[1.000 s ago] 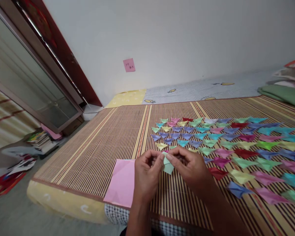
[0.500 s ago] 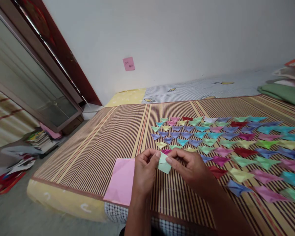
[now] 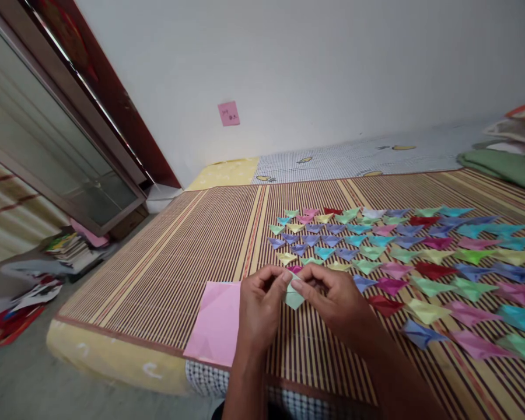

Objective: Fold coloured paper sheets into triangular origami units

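Observation:
Between both hands is a small folded piece of pale green paper (image 3: 293, 298), held a little above the striped mat with a corner pointing down. My left hand (image 3: 262, 303) pinches its left upper edge between thumb and fingers. My right hand (image 3: 332, 294) grips its right upper edge the same way, the thumb lying across the front. The two thumb tips are close together, and fingers hide the paper's top. Left of my left hand lies pink square paper (image 3: 213, 324), partly covered by that hand. Rows of folded paper pieces (image 3: 427, 269) in many colours spread to the right.
A striped woven mat (image 3: 157, 262) covers the bed, whose front edge (image 3: 122, 359) faces me. Folded cloths (image 3: 505, 166) lie at the far right. A pink note (image 3: 228, 114) is on the wall. Books (image 3: 72, 251) are stacked at the left, near a glass-panelled door (image 3: 65, 128).
My thumbs have come closer together on the green paper, with my right hand shifted slightly left. The paper has turned a little, and its lower corner points more directly down.

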Tool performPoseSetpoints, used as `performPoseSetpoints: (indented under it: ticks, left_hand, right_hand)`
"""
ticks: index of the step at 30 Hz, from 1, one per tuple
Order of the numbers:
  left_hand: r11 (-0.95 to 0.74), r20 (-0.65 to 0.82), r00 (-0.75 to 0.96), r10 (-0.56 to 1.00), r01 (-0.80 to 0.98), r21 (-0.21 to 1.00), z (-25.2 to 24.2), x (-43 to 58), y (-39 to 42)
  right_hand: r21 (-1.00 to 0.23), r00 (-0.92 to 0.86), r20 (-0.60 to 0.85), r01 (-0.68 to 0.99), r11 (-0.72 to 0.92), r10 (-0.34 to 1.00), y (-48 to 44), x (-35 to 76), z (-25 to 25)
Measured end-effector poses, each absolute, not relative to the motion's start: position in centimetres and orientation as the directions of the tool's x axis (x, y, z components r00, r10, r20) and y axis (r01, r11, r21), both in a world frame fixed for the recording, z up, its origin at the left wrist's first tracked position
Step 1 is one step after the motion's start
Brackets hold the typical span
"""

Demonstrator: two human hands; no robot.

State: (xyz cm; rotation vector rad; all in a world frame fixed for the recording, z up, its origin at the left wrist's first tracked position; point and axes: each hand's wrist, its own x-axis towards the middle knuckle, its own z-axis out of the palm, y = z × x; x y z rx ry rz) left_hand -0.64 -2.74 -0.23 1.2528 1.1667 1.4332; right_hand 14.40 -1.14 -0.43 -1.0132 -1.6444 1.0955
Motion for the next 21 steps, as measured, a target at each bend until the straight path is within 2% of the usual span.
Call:
performPoseSetpoints:
  ticks: [9,18,21]
  left_hand:
    - [-0.062,0.042,-0.081,0.996,-0.252,0.966,-0.11,0.08,-2.43]
    - [-0.052,0.036,-0.065,0.997,-0.26,0.964,-0.06,0.38,-2.55]
    - [-0.062,0.047,-0.063,0.997,-0.252,0.966,-0.24,0.31,-2.62]
  right_hand:
    - [-0.963,-0.049,0.267,0.004,0.268,0.962,-0.96,14.38,-0.9]
    - [-0.975,-0.09,0.21,-0.099,0.201,0.974,-1.01,14.27,-0.99]
    - [-0.975,-0.102,0.22,-0.066,0.214,0.97,-1.04,14.28,-1.0]
